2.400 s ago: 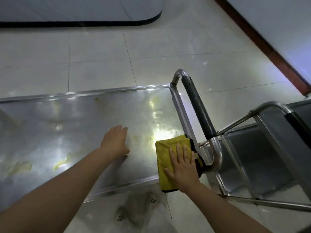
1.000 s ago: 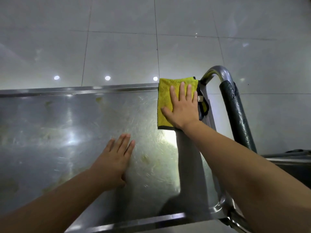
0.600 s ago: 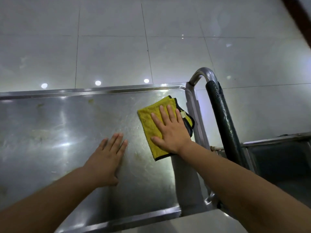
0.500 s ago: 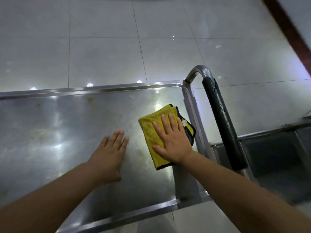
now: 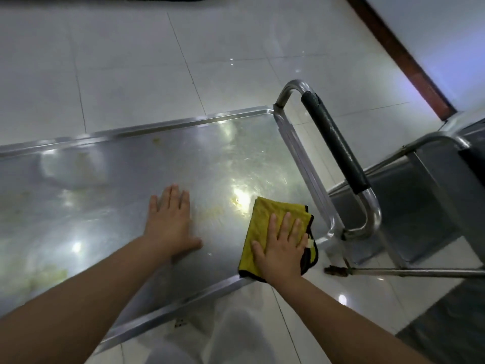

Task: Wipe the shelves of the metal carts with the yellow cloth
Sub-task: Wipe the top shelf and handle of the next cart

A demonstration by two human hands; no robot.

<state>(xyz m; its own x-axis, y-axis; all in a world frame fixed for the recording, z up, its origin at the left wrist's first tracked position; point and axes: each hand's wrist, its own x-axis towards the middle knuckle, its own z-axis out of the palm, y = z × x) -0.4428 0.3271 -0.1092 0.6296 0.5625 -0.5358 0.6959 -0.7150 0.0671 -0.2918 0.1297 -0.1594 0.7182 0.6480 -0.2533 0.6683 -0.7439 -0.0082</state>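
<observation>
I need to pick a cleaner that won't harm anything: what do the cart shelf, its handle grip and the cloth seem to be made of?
Cart shelf: looks like stainless steel, a brushed shiny sheet that mirrors the lights, with fine swirl scratches.
Handle grip: seemingly black rubber or foam sleeve, matte and scuffed, over a polished metal tube.
Yellow cloth: likely microfibre, fuzzy nap, dark stitched edge.

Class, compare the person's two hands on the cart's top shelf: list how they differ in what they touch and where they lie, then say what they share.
The left hand lies on bare metal; the right hand presses on the yellow cloth. The left hand sits further in on the top shelf, while the right hand is at its near right corner, close to the black-gripped handle. The left hand's thumb sticks out sideways; the right hand's fingers fan apart. Both lie flat, palm down.
</observation>
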